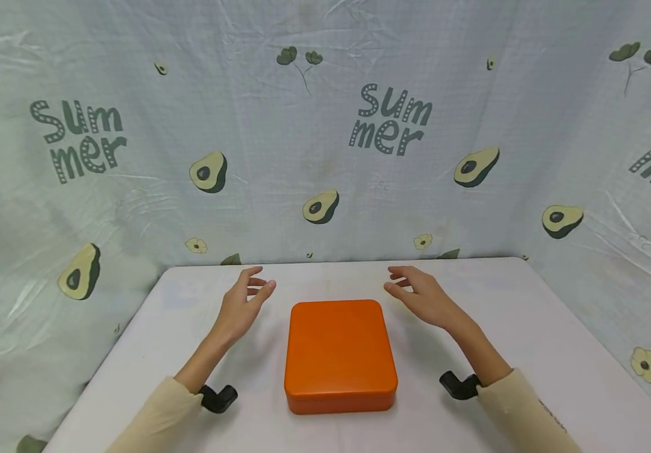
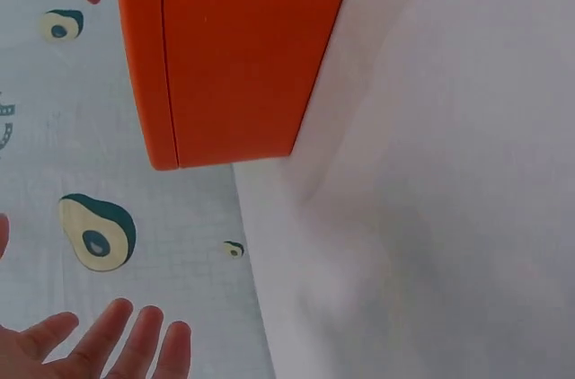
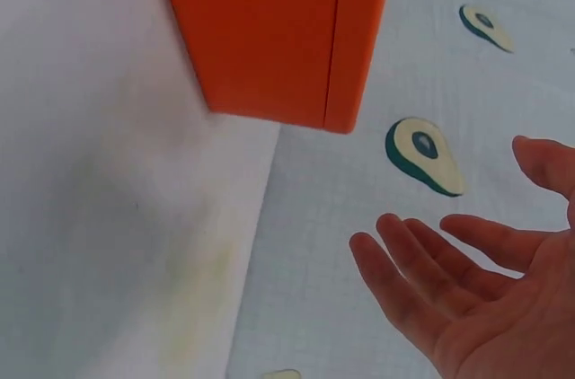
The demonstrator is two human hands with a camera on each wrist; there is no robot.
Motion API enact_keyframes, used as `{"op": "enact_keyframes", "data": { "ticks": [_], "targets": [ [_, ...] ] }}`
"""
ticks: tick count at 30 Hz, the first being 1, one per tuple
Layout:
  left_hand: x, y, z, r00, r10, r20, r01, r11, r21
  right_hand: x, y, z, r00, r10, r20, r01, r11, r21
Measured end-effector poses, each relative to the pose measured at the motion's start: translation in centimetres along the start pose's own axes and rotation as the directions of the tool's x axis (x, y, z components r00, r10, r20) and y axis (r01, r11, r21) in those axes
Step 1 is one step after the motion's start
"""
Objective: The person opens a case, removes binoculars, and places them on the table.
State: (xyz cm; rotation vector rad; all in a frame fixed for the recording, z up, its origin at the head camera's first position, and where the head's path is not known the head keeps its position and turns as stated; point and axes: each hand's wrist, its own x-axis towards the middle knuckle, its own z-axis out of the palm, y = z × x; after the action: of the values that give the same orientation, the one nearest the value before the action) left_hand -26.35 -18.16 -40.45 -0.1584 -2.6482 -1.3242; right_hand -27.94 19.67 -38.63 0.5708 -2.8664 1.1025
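Left hand (image 1: 240, 308): released, fingers loose, apart from box, to its far left.
Right hand (image 1: 424, 297): released, fingers loose, apart from box, far right.
Box (image 1: 339, 352): orange, mid-table, between forearms.
Table (image 1: 150, 340): white.
Cloth (image 1: 257, 126): avocado print, beyond far edge.

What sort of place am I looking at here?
Hard to say for certain, but probably a makeshift recording booth: avocado-print sheeting hangs behind and on both sides of a white table holding an orange box, and a black device sits at each wrist.
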Motion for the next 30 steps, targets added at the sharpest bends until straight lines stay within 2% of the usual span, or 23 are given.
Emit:
{"op": "enact_keyframes", "data": {
  "ticks": [6,12,18,24,30],
  "targets": [
    [-0.4,0.3,1.3,0.992,-0.125,0.036,0.128,0.984,-0.123,0.7,0.1,1.2,0.999,0.029,0.044,-0.034,0.992,0.119],
    [-0.5,0.4,2.2,0.970,-0.222,0.099,0.238,0.950,-0.203,1.3,0.2,2.0,0.989,0.111,0.100,-0.134,0.955,0.265],
    [-0.1,0.3,3.1,0.938,-0.310,0.157,0.344,0.897,-0.277,1.7,0.3,2.5,0.982,0.135,0.129,-0.170,0.933,0.317],
    [0.4,0.7,4.2,0.892,-0.395,0.220,0.445,0.853,-0.273,1.8,0.6,2.7,0.967,0.219,0.133,-0.253,0.897,0.363],
    [0.4,1.2,4.1,0.871,-0.403,0.280,0.474,0.839,-0.269,2.2,0.6,2.8,0.947,0.281,0.157,-0.321,0.858,0.402]
  ]
}}
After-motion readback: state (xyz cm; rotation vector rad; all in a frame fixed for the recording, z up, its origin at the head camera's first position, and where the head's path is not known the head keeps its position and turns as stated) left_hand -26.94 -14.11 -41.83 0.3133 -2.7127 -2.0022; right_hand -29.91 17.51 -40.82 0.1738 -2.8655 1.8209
